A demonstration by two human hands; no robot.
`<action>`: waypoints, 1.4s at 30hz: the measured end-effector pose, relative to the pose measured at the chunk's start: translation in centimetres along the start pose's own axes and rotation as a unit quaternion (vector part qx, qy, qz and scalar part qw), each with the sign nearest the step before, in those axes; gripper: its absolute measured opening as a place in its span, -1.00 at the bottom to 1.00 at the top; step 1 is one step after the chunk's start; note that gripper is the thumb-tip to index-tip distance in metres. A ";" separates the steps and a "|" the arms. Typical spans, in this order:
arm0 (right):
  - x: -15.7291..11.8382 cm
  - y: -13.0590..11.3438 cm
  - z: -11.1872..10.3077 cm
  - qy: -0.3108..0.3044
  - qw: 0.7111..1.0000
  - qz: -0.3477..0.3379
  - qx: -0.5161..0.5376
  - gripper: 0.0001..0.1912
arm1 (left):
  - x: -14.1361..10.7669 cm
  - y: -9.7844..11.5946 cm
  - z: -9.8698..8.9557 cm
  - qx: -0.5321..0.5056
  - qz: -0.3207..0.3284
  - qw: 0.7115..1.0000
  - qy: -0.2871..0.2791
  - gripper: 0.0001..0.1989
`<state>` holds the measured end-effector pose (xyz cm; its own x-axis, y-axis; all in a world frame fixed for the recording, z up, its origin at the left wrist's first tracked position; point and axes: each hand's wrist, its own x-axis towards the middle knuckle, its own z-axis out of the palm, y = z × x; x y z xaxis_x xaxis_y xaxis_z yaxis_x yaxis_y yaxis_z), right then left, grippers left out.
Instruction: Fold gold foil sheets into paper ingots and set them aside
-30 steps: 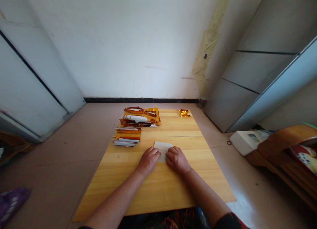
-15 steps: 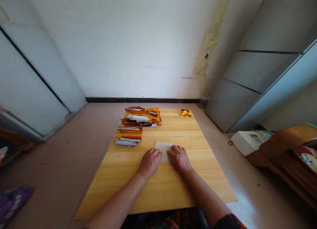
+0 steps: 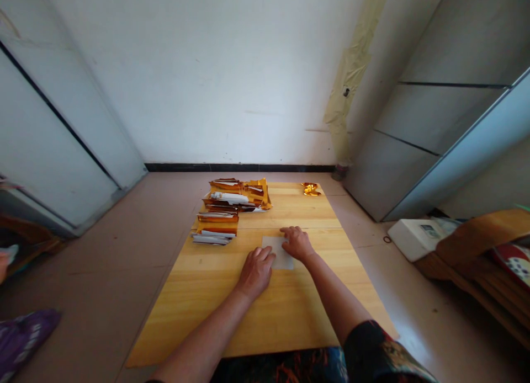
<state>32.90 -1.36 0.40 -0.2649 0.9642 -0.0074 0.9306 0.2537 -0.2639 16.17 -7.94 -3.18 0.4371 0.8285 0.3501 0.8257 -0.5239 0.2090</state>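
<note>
A small pale sheet of paper [image 3: 283, 260] lies flat on the wooden table [image 3: 232, 306] in front of me. My left hand [image 3: 256, 270] rests across its left side, fingertips laid on the surface and a little bent. At the upper right edge of the sheet is my right hand [image 3: 298, 243], with the index finger stretched to the left and the thumb apart from it. Neither hand grips the paper.
Stacks of folded gold and white paper [image 3: 215, 224] stand at the table's far left. Crumpled gold foil [image 3: 310, 190] sits near the far right corner. Beyond are a wall, a grey refrigerator [image 3: 409, 145] and a white box [image 3: 414, 237] on the right.
My right hand has moved away from me, from the right side of the sheet to its far edge, with the index finger stretched out. My left hand has shifted slightly right.
</note>
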 end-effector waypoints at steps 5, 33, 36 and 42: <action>0.6 -0.2 -0.7 -0.025 1.000 0.008 -0.012 -0.58 | -0.1 0.0 0.1 -0.012 -0.003 1.000 0.000 -0.66; 0.6 -1.1 -0.5 -0.012 0.999 -0.046 0.012 -0.60 | -0.2 0.0 0.0 -0.012 -0.003 1.000 0.018 -0.66; 0.2 -1.1 -0.5 -0.012 0.997 -0.079 -0.018 -0.69 | -0.1 0.1 0.0 -0.014 -0.003 1.000 0.020 -0.66; -1.1 -0.7 0.2 0.027 0.985 -0.154 -0.070 -0.81 | -0.2 0.0 0.0 -0.024 0.005 0.999 0.021 -0.67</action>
<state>32.53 -2.65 0.37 -0.5307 0.8411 0.1045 0.8345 0.5401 -0.1092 16.07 -8.08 -3.23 0.4292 0.8145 0.3903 0.8032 -0.5418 0.2476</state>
